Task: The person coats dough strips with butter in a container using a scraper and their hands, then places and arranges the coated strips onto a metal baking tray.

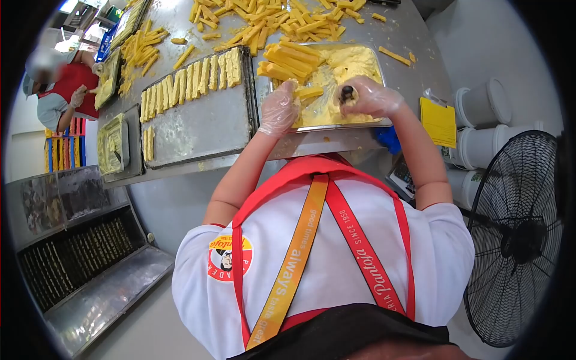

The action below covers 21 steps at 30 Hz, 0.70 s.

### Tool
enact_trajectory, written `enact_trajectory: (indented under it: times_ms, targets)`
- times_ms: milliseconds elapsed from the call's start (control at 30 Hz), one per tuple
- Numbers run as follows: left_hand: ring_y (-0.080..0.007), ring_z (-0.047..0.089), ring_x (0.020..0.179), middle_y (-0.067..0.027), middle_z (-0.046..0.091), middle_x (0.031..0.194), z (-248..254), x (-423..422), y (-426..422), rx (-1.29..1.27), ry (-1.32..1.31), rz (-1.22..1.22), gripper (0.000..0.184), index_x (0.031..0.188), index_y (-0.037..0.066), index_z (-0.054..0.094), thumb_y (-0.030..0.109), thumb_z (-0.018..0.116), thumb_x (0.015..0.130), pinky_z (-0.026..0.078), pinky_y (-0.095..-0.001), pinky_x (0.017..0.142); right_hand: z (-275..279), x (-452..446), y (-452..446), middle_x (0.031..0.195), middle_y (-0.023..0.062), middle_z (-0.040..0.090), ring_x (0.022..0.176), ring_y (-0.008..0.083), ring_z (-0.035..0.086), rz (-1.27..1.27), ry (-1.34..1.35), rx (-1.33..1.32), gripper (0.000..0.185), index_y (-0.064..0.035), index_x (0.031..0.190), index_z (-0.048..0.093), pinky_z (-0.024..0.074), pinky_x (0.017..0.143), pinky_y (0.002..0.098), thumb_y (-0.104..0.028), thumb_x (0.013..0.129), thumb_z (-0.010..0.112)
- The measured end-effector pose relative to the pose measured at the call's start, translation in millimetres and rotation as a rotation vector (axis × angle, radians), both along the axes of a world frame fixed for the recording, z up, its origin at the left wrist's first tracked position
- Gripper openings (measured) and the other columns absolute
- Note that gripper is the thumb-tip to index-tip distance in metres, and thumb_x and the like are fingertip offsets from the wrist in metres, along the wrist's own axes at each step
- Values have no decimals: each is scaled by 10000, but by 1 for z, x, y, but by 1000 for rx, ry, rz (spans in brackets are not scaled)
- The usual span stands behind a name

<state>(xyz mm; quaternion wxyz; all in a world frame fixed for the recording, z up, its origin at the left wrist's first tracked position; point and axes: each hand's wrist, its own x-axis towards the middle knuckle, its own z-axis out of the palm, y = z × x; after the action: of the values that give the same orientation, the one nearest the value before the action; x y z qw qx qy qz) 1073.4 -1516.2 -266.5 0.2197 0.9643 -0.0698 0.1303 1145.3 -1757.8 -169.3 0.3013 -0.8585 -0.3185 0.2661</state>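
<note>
My left hand [279, 109], in a clear plastic glove, is closed at the left edge of a metal tray [383, 78]. A yellow stick [309, 93] reaches from its fingers over the tray. My right hand [366, 98], also gloved, is wrapped round a tool with a dark handle end [347, 91], over the pale yellow cream [351, 60]. The tool's other end is hidden. A pile of yellow sticks [292, 59] lies at the tray's left side. Left of my hands, a dark baking tray [201, 129] holds a row of coated sticks [188, 83] and a few more at its lower left.
Loose yellow sticks [264, 21] are heaped on the metal table [399, 30]. A co-worker [63, 90] in a red apron stands at far left, near another cream tray [113, 144]. At right are white buckets [489, 102], a yellow notepad [438, 122] and a black fan [522, 240].
</note>
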Motion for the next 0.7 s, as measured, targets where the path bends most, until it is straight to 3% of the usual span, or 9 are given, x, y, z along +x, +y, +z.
enact_trajectory:
  times_ms: [67,200,233,333,467,500,600,700]
  targets:
    - [-406,608,815,-219,624,899,-2,2,-1,-128,50,30,402,1131,25,512,70,615,745,484,-480,707,-26,19,7,933,133,648,856,267,612,-103,-150,-61,238,-49,951,642,483,795,328,-159,758,725]
    - [-457,590,828,-263,614,887,-10,3,1,-346,-34,27,431,1177,9,472,19,567,757,465,-516,712,-40,29,16,926,109,655,886,228,629,-257,-394,360,212,-32,948,640,488,793,324,-147,790,722]
    - [-461,589,827,-266,612,884,-12,2,1,-349,9,54,438,1184,11,463,12,560,757,463,-521,713,-30,23,16,919,76,663,841,168,640,-333,-219,457,221,-16,968,622,504,751,291,-132,810,724]
    - [-470,585,823,-273,608,881,-16,-1,-2,-341,64,100,458,1202,14,439,-2,549,758,458,-531,713,-32,9,20,829,42,662,757,138,625,-432,360,875,233,-3,930,649,505,676,285,-157,784,745]
    - [-473,586,816,-273,608,885,-13,-6,-7,-332,6,101,462,1202,16,432,10,568,760,457,-533,695,-40,13,23,830,40,658,748,132,621,-669,261,683,251,-4,949,641,495,655,270,-144,772,750]
    - [-473,586,814,-272,608,885,-13,-7,-8,-343,13,109,460,1199,17,433,16,574,761,458,-532,688,-40,22,22,825,50,661,730,126,619,-665,199,542,236,-1,918,644,488,649,267,-157,767,739]
    - [-469,587,810,-266,610,872,-11,-8,-14,-367,-4,126,446,1182,18,436,23,584,761,462,-522,677,-37,18,24,798,62,665,698,129,620,-517,-149,620,218,1,880,651,488,644,279,-175,769,715]
    - [-466,587,815,-262,613,866,-5,-6,-18,-333,44,163,437,1161,18,438,25,594,752,465,-514,679,-49,9,33,791,72,668,707,139,622,-467,264,881,193,-2,864,657,491,668,292,-178,787,678]
